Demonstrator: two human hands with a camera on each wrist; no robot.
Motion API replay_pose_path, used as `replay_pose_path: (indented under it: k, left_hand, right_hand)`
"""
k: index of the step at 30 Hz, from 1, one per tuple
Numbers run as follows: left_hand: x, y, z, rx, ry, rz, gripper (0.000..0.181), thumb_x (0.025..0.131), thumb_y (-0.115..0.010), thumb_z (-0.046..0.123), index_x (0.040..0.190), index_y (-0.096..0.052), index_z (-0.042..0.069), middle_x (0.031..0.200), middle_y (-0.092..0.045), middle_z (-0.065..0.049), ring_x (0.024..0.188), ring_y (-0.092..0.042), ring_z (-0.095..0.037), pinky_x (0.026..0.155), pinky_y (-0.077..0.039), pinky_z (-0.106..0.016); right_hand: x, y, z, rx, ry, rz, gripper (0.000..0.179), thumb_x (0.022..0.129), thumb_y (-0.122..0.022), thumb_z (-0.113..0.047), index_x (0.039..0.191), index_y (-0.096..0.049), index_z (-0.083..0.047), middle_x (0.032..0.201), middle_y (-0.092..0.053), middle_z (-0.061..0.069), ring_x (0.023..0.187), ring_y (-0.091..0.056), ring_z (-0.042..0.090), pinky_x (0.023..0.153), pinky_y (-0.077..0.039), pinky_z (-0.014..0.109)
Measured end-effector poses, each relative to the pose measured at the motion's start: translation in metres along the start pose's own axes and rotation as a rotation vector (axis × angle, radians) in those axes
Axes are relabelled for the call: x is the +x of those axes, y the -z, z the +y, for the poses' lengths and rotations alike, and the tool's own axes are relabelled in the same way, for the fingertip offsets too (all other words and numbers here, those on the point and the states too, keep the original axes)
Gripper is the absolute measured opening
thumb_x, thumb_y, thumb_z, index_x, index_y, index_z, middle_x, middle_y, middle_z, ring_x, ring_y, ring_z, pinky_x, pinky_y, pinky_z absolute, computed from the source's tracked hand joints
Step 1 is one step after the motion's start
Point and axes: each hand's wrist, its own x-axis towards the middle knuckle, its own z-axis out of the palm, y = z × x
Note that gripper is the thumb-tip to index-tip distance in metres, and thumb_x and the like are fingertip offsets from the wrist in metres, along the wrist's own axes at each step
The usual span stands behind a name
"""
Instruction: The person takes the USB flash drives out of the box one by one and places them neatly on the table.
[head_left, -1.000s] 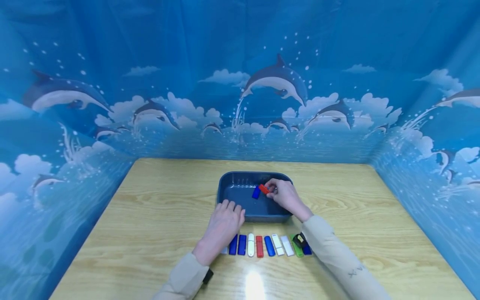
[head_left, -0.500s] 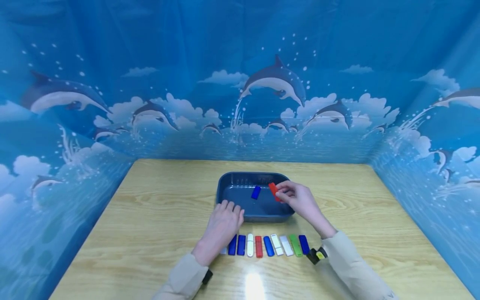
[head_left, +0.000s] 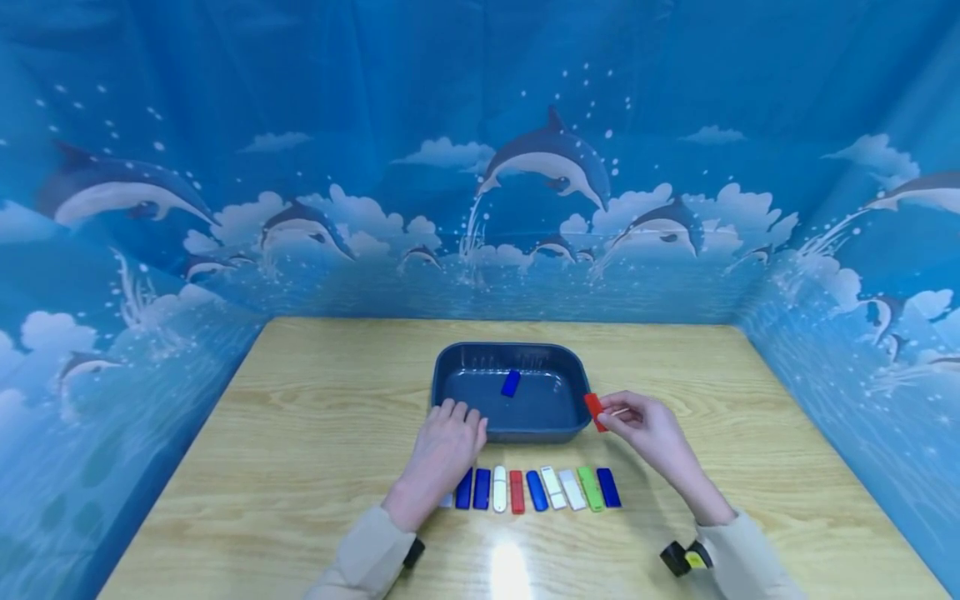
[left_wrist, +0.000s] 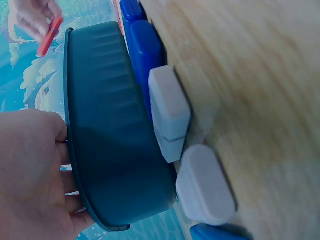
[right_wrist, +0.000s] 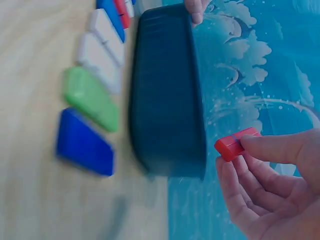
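My right hand (head_left: 643, 423) pinches a red USB flash drive (right_wrist: 235, 144) between thumb and fingertips, held up beside the right front corner of the dark blue plastic bin (head_left: 525, 435). My left hand (head_left: 447, 442) holds the bin's near left rim, its fingers hooked over the edge in the left wrist view. Inside the bin a single blue USB flash drive (head_left: 511, 383) lies on the bottom. In front of the bin runs a row of several drives, among them a red one (head_left: 517, 492), a green one (head_left: 590, 488) and a dark blue one (head_left: 609, 487) at the right end.
Everything stands on a light wood-grain table (head_left: 337, 375). A blue curtain (head_left: 390, 167) printed with dolphins encloses the back and both sides. The left forearm covers part of a pale drive (head_left: 447, 501) at the row's left end.
The right hand has drawn the red drive out from over the bin, rightward and toward the body, past the right rim. My left hand has stayed on the bin, and the blue drive inside lies still.
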Motion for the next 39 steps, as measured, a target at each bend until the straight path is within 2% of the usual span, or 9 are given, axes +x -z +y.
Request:
replay_pose_path:
  k: [4,11,14,20,27,33,36,39]
  left_hand:
    - [0.000,0.001,0.000,0.001,0.002,-0.005,0.029,0.105,-0.053,0.032,0.098,-0.071,0.010,0.093,-0.069,-0.005,0.095,-0.062,-0.024,0.092,-0.053,-0.040]
    - [0.000,-0.001,0.000,0.014,-0.004,0.008,0.027,0.104,-0.055,0.031,0.097,-0.071,0.011,0.091,-0.069,-0.004,0.093,-0.062,-0.023,0.091,-0.054,-0.039]
    - [0.000,-0.002,0.000,0.014,-0.004,0.012,0.027,0.104,-0.055,0.031,0.097,-0.071,0.011,0.092,-0.069,-0.004,0.093,-0.062,-0.023,0.090,-0.054,-0.039]
    - [0.000,-0.003,0.000,0.008,-0.003,0.011,0.027,0.104,-0.054,0.031,0.098,-0.071,0.011,0.092,-0.069,-0.005,0.094,-0.063,-0.023,0.091,-0.054,-0.039]
    - [0.000,-0.003,0.000,0.006,-0.013,0.036,0.026,0.104,-0.056,0.030,0.095,-0.070,0.010,0.090,-0.069,-0.005,0.093,-0.063,-0.024,0.090,-0.054,-0.039]
    - [0.001,-0.002,0.000,0.008,-0.018,0.037,0.026,0.104,-0.056,0.030,0.095,-0.070,0.010,0.090,-0.069,-0.005,0.093,-0.063,-0.024,0.090,-0.054,-0.039]
    - [0.001,-0.002,0.000,0.005,-0.017,0.034,0.026,0.104,-0.056,0.030,0.095,-0.070,0.010,0.090,-0.069,-0.005,0.093,-0.063,-0.024,0.090,-0.054,-0.039]
    - [0.001,-0.003,-0.001,-0.002,-0.015,0.037,0.026,0.104,-0.056,0.030,0.095,-0.070,0.010,0.090,-0.069,-0.006,0.094,-0.063,-0.024,0.090,-0.054,-0.039]
  right_hand:
    - [-0.014,0.004,0.017,-0.050,-0.010,-0.012,0.026,0.093,-0.071,-0.005,0.117,-0.068,0.002,0.100,-0.071,0.011,0.085,-0.069,0.019,0.072,-0.056,0.023]
    - [-0.029,0.007,0.042,-0.119,-0.056,-0.112,0.041,0.087,-0.073,-0.001,0.127,-0.066,-0.005,0.091,-0.068,0.002,0.072,-0.066,0.011,0.059,-0.049,0.024]
    - [-0.033,0.006,0.050,-0.116,-0.065,-0.139,0.039,0.086,-0.074,-0.001,0.124,-0.066,-0.003,0.088,-0.066,0.002,0.066,-0.064,0.010,0.055,-0.049,0.023]
    - [-0.037,0.002,0.054,-0.082,-0.128,-0.174,0.038,0.086,-0.075,-0.001,0.122,-0.066,0.004,0.087,-0.064,0.003,0.063,-0.065,0.015,0.052,-0.049,0.024]
    - [-0.043,-0.001,0.053,-0.068,-0.157,-0.164,0.036,0.084,-0.077,-0.001,0.119,-0.068,0.003,0.087,-0.064,0.002,0.064,-0.062,0.012,0.053,-0.053,0.025]
    - [-0.049,0.001,0.051,-0.092,-0.128,-0.150,0.036,0.086,-0.076,-0.002,0.121,-0.067,0.003,0.086,-0.064,0.001,0.063,-0.062,0.011,0.053,-0.051,0.024]
    - [-0.049,0.005,0.048,-0.152,-0.075,-0.090,0.031,0.089,-0.073,-0.003,0.119,-0.067,-0.001,0.086,-0.066,0.000,0.062,-0.062,0.009,0.053,-0.048,0.024]
    - [-0.045,0.008,0.043,-0.200,-0.013,-0.005,0.020,0.091,-0.071,-0.005,0.111,-0.071,-0.006,0.084,-0.067,-0.001,0.061,-0.062,0.006,0.056,-0.046,0.023]
